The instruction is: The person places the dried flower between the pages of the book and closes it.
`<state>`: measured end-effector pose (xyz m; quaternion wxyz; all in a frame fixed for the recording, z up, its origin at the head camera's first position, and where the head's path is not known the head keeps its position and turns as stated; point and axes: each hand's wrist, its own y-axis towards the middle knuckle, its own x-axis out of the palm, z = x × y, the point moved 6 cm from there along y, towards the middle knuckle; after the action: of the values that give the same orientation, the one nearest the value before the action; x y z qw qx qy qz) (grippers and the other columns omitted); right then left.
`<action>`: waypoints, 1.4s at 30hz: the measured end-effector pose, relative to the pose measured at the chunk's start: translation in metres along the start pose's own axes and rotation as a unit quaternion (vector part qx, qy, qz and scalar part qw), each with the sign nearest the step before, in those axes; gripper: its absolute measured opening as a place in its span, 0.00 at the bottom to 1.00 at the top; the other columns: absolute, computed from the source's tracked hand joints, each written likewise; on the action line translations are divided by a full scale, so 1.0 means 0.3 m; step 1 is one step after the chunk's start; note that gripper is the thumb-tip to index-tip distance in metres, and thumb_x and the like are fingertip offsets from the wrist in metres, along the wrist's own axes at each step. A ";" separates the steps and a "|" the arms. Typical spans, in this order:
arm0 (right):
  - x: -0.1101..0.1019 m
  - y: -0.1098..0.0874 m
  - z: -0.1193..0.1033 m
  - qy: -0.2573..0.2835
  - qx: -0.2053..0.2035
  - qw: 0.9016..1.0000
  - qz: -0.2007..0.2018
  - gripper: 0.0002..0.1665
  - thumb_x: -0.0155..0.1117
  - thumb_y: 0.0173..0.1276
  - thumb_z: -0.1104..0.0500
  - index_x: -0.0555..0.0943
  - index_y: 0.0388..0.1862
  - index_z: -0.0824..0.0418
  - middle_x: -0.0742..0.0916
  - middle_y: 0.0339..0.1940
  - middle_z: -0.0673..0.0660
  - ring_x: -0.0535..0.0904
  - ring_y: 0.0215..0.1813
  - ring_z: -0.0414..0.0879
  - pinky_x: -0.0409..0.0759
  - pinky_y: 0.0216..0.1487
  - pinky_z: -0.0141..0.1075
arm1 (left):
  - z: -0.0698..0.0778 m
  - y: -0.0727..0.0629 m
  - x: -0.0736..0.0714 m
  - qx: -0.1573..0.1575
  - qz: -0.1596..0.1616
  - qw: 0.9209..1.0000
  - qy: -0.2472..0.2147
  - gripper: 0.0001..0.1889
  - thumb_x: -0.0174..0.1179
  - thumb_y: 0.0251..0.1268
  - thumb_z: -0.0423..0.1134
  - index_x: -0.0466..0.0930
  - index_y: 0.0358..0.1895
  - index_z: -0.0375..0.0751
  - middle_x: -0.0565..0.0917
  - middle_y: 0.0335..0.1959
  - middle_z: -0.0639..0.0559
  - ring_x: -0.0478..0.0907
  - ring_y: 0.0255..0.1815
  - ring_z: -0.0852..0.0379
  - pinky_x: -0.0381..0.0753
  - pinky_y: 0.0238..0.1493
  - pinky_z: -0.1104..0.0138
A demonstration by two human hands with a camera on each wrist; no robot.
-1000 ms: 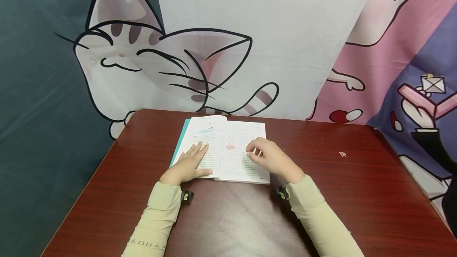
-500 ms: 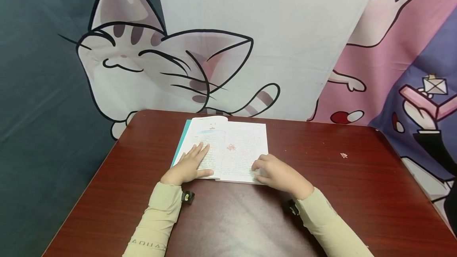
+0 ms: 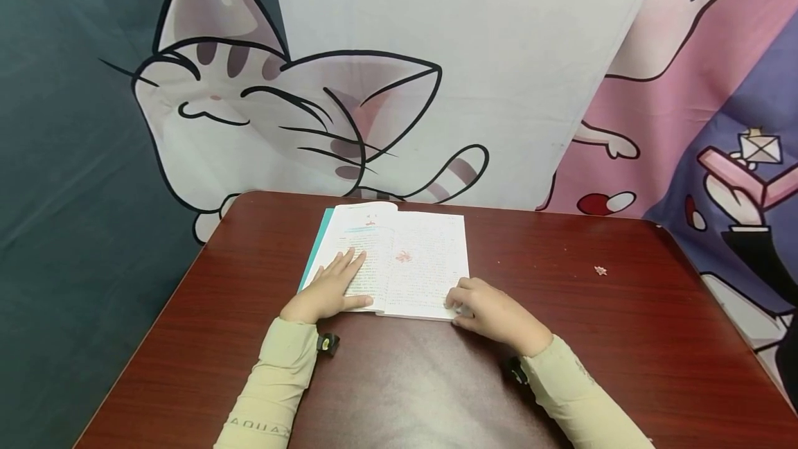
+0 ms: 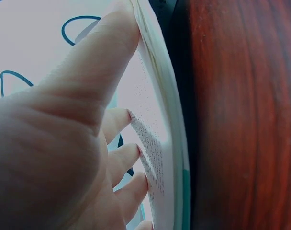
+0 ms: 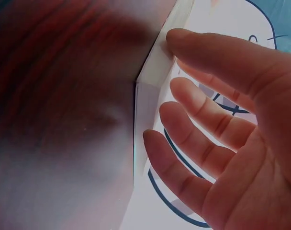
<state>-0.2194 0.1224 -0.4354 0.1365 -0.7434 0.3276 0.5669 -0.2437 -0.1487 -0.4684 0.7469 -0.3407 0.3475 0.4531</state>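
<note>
An open book (image 3: 430, 248) with a teal cover edge lies on the table, its printed pages facing up. A reddish, flower-like shape (image 3: 403, 256) shows on the right page. My left hand (image 3: 327, 293) rests on the left page with fingers spread and thumb pointing towards the spine; the left wrist view shows the thumb (image 4: 95, 57) along the page. At the book's lower right corner is my right hand (image 3: 492, 310), fingers loosely bent. In the right wrist view its thumb (image 5: 207, 48) is at the page edges (image 5: 148, 103), with gaps between it and the other fingers.
The brown wooden table (image 3: 386, 393) extends around the book. A small pinkish star-shaped piece (image 3: 600, 271) lies on the table to the right. Behind the table's far edge hangs a cloth backdrop (image 3: 530, 75) with cartoon cats.
My right hand has moved from above the right page down and to the right, to the book's lower right corner. The left hand and book have stayed in place.
</note>
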 end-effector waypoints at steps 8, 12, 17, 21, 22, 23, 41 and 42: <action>-0.028 -0.002 -0.004 -0.009 0.002 1.000 0.021 0.11 0.78 0.58 0.63 0.84 0.36 0.57 0.79 0.33 0.49 0.74 0.36 0.42 0.78 0.38 0.35 | 0.004 0.000 -0.001 -0.002 0.000 1.000 -0.004 0.48 0.65 0.68 0.55 0.50 0.82 0.39 0.48 0.82 0.34 0.42 0.82 0.33 0.43 0.74 0.33; -0.041 -0.002 0.001 -0.024 0.011 0.999 0.031 0.10 0.77 0.60 0.61 0.83 0.36 0.57 0.79 0.34 0.50 0.74 0.37 0.42 0.77 0.39 0.37 | 0.003 0.000 0.000 -0.003 0.000 1.000 -0.005 0.48 0.66 0.68 0.55 0.50 0.82 0.38 0.48 0.82 0.34 0.42 0.82 0.33 0.43 0.74 0.34; -0.060 -0.002 0.001 -0.029 0.018 0.998 0.059 0.09 0.77 0.61 0.59 0.83 0.37 0.56 0.80 0.37 0.50 0.75 0.35 0.41 0.78 0.37 0.36 | 0.002 0.000 0.003 -0.003 0.000 1.000 -0.004 0.48 0.66 0.68 0.55 0.50 0.82 0.38 0.48 0.82 0.34 0.42 0.82 0.33 0.43 0.74 0.34; -0.065 -0.003 -0.002 -0.029 0.024 0.997 0.068 0.04 0.74 0.66 0.58 0.85 0.35 0.51 0.80 0.37 0.46 0.75 0.30 0.36 0.76 0.31 0.32 | 0.002 0.000 0.005 -0.002 -0.001 1.000 -0.003 0.48 0.66 0.68 0.55 0.50 0.82 0.38 0.47 0.82 0.34 0.42 0.82 0.32 0.43 0.74 0.33; -0.066 -0.004 -0.003 -0.029 0.023 0.997 0.075 0.03 0.73 0.67 0.58 0.85 0.35 0.50 0.80 0.37 0.45 0.74 0.29 0.35 0.75 0.30 0.32 | 0.003 0.000 0.005 -0.001 -0.002 1.000 -0.002 0.48 0.66 0.68 0.55 0.50 0.82 0.38 0.47 0.82 0.34 0.42 0.82 0.32 0.43 0.74 0.33; -0.068 -0.004 -0.004 -0.030 0.020 0.996 0.084 0.03 0.73 0.67 0.58 0.86 0.34 0.50 0.80 0.38 0.45 0.74 0.28 0.34 0.75 0.30 0.31 | 0.004 0.000 0.005 -0.001 -0.002 1.000 -0.002 0.48 0.65 0.68 0.55 0.50 0.82 0.38 0.48 0.82 0.34 0.42 0.82 0.32 0.43 0.74 0.33; -0.113 0.039 0.037 0.257 0.113 0.918 0.280 0.30 0.63 0.56 0.80 0.78 0.60 0.67 0.77 0.60 0.64 0.87 0.46 0.55 0.87 0.42 0.41 | 0.007 0.002 0.000 0.005 0.006 1.000 0.011 0.48 0.66 0.68 0.54 0.50 0.82 0.38 0.49 0.82 0.33 0.43 0.81 0.32 0.45 0.74 0.33; -0.109 0.047 0.046 0.282 0.132 0.904 0.293 0.31 0.62 0.57 0.81 0.76 0.61 0.67 0.77 0.60 0.64 0.86 0.47 0.55 0.87 0.43 0.39 | 0.005 0.002 0.000 0.004 0.007 1.000 0.011 0.48 0.66 0.68 0.54 0.50 0.82 0.38 0.49 0.82 0.33 0.42 0.81 0.32 0.45 0.74 0.33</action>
<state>-0.2434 0.1307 -0.4072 -0.0365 -0.7179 0.6273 0.2997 -0.2439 -0.1472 -0.4675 0.7416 -0.3399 0.3596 0.4529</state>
